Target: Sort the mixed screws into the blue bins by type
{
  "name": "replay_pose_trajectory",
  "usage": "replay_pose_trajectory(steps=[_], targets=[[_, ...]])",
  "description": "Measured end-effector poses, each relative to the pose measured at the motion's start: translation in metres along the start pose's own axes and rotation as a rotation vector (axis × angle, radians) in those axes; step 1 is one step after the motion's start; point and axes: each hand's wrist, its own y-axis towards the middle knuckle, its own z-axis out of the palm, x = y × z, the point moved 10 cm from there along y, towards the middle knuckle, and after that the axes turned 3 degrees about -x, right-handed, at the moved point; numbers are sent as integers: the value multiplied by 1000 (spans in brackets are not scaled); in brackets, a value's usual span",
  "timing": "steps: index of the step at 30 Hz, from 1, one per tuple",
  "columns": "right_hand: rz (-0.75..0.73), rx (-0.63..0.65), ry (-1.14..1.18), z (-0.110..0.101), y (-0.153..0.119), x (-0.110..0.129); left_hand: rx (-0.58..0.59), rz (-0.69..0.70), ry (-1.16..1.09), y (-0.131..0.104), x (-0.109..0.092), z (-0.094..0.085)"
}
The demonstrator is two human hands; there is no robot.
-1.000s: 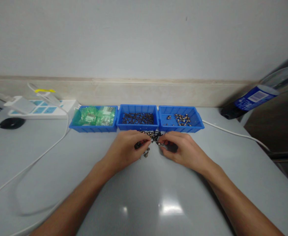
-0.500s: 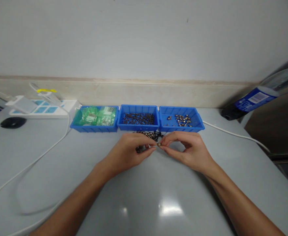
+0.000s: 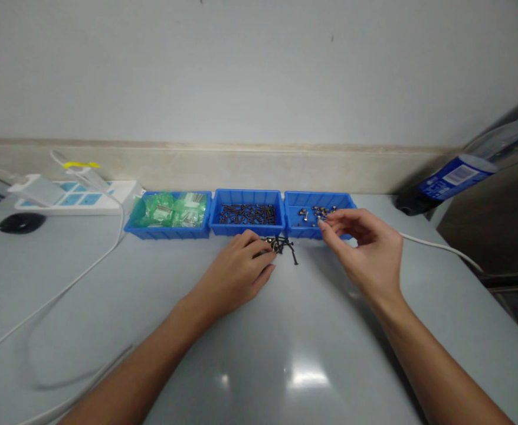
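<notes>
My left hand [image 3: 239, 265] lies low over a loose pile of dark and brassy screws [image 3: 281, 243] in front of the middle bin. Its fingers are curved and a little apart, with the fingertips at the pile's left side. My right hand [image 3: 367, 251] is raised at the front of the right blue bin [image 3: 297, 230], thumb and fingertips slightly apart above its rim. Inside that bin lie short shiny screws [image 3: 305, 216], partly hidden by the fingers. One dark screw [image 3: 295, 258] sticks out from the pile toward me.
The middle blue bin [image 3: 246, 229] holds many dark screws. Green-tinted plastic bags [image 3: 166, 209] fill the left blue bin [image 3: 170, 234]. Farther left are a white power strip [image 3: 126, 198], a black mouse [image 3: 22, 222] and white cables. A bottle [image 3: 456, 177] leans at the right.
My hands have moved apart from the small metal piece they both pinched. The left went down to the pile; the right moved right and up to the right bin, its fingers loosening.
</notes>
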Motion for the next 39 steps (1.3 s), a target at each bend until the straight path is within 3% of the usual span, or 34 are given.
replay_pose_trajectory(steps=[6,10,13,17,25,27,29,32,35,39], targets=[[-233,568,-306,56,-26,16,12,-7,19,0,-1,1],[-214,696,-353,67,-35,8,-52,-5,-27,1,1,-9],[-140,690,-246,65,-32,5,-113,-34,-95,1,7,-15],[9,648,85,61,-30,5,-187,-123,-285,-1,16,-21],[107,628,339,64,-34,8,-152,-473,-804,-4,35,-11],[65,591,266,60,-30,8,-240,-594,-884,-8,49,-13],[-31,538,89,56,-27,9,-411,-701,-906,-17,67,-23],[-176,513,-215,56,-27,8,-581,-779,-935,-27,85,-32],[-225,535,-370,63,-32,0,-577,-765,-960,-27,88,-32],[-230,535,-369,66,-33,-4,-524,-695,-891,-21,79,-34]])
